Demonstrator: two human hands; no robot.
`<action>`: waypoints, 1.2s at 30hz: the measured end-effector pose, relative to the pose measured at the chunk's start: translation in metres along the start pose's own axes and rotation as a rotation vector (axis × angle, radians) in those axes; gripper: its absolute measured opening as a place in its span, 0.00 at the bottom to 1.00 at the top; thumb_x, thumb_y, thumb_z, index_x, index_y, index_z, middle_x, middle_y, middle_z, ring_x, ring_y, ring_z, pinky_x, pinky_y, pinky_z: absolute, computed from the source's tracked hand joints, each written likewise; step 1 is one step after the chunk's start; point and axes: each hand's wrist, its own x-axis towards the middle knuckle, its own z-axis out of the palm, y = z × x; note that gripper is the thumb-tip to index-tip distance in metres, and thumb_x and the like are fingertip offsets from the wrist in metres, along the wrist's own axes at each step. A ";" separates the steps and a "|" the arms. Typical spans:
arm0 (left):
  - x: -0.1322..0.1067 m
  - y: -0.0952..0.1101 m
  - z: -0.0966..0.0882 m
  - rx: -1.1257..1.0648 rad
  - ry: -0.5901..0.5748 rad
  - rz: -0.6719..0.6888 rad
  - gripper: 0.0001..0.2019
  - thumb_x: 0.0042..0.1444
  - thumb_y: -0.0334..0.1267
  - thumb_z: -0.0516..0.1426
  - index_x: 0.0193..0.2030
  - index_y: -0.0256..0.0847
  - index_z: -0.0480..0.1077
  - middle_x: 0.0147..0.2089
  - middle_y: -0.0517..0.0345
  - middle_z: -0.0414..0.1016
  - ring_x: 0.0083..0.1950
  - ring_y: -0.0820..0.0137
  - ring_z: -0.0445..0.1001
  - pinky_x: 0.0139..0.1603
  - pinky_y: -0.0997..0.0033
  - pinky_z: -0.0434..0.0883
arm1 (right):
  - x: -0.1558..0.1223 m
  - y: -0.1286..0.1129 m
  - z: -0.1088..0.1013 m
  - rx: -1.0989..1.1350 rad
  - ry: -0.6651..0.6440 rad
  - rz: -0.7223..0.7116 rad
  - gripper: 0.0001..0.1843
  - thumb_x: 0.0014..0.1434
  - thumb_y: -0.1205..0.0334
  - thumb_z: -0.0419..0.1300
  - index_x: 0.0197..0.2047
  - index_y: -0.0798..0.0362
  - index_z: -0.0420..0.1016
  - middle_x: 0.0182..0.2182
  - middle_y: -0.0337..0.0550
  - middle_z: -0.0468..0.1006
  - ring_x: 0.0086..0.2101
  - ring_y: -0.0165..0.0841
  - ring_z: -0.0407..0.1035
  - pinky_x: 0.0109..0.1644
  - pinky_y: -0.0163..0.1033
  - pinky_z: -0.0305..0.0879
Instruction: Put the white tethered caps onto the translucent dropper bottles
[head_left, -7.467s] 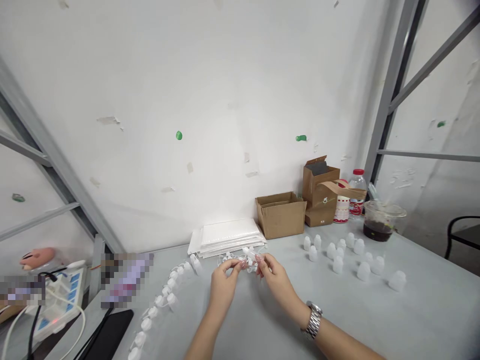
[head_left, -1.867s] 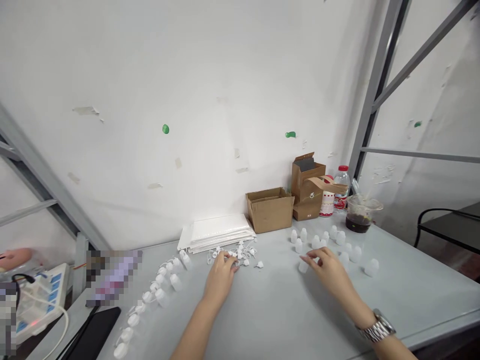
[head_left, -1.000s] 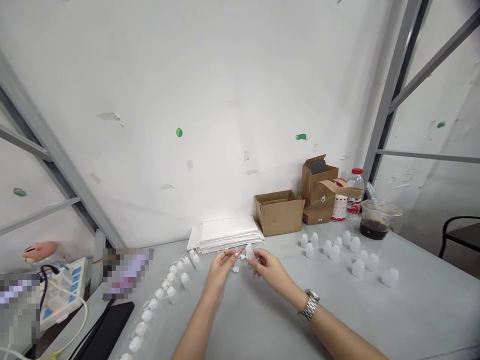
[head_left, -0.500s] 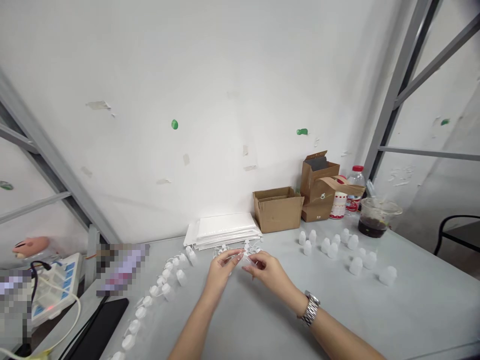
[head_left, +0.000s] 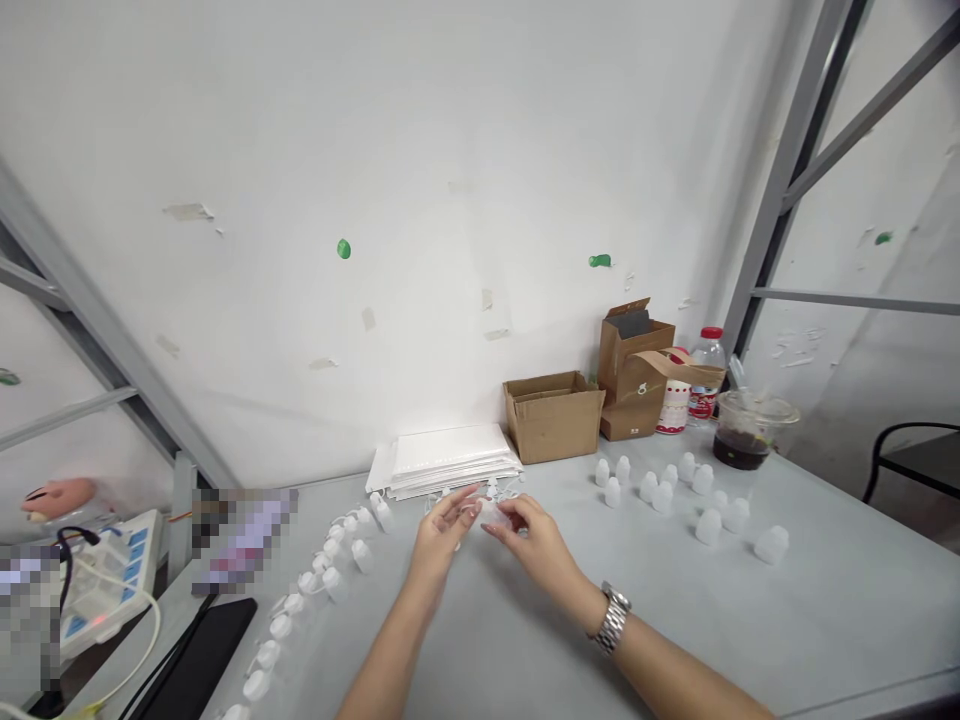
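Observation:
My right hand (head_left: 536, 535) pinches a small translucent plastic bottle (head_left: 492, 513) between thumb and fingertips, tilted on its side above the table. On the bottle's left end, the thumb and fingertips of my left hand (head_left: 446, 524) close around its white top, which they partly hide. Just behind my hands lie several small white pieces with thin loops (head_left: 493, 487), partly covered by my fingers. To the left, a slanting row of small bottles with white caps (head_left: 294, 603) runs toward me. At the right stand several small frosted white bottles (head_left: 661, 496) in a loose group.
White flat packets (head_left: 450, 452) are stacked against the wall, beside an open cardboard box (head_left: 556, 425). Farther right are a brown paper bag (head_left: 634, 385), a red-capped bottle (head_left: 707, 360) and a plastic bowl of dark liquid (head_left: 742, 445). A black object (head_left: 199, 650) and a power strip (head_left: 124, 590) lie left.
The bottle between my hands has turned more onto its side, and my fingers have shifted slightly on it. The view has moved a little; the other things stay in place.

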 end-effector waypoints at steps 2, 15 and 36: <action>-0.001 0.001 0.001 -0.122 0.003 -0.035 0.19 0.41 0.46 0.63 0.40 0.41 0.75 0.44 0.50 0.76 0.49 0.61 0.69 0.52 0.63 0.61 | 0.004 -0.002 -0.001 0.225 -0.113 0.164 0.14 0.47 0.50 0.62 0.28 0.55 0.72 0.24 0.39 0.70 0.25 0.30 0.63 0.32 0.38 0.62; -0.010 0.003 0.012 -0.324 -0.062 -0.205 0.13 0.40 0.43 0.64 0.31 0.36 0.75 0.37 0.50 0.76 0.38 0.66 0.71 0.37 0.69 0.65 | -0.003 -0.011 0.010 0.440 -0.194 0.254 0.16 0.40 0.51 0.66 0.23 0.56 0.71 0.20 0.35 0.67 0.24 0.28 0.60 0.31 0.36 0.57; -0.010 0.014 -0.003 -0.339 -0.331 -0.263 0.15 0.46 0.45 0.60 0.35 0.36 0.76 0.47 0.44 0.74 0.50 0.58 0.69 0.52 0.62 0.62 | -0.004 -0.011 0.006 1.049 -0.576 0.408 0.15 0.49 0.55 0.64 0.31 0.62 0.76 0.17 0.37 0.67 0.19 0.22 0.59 0.26 0.31 0.54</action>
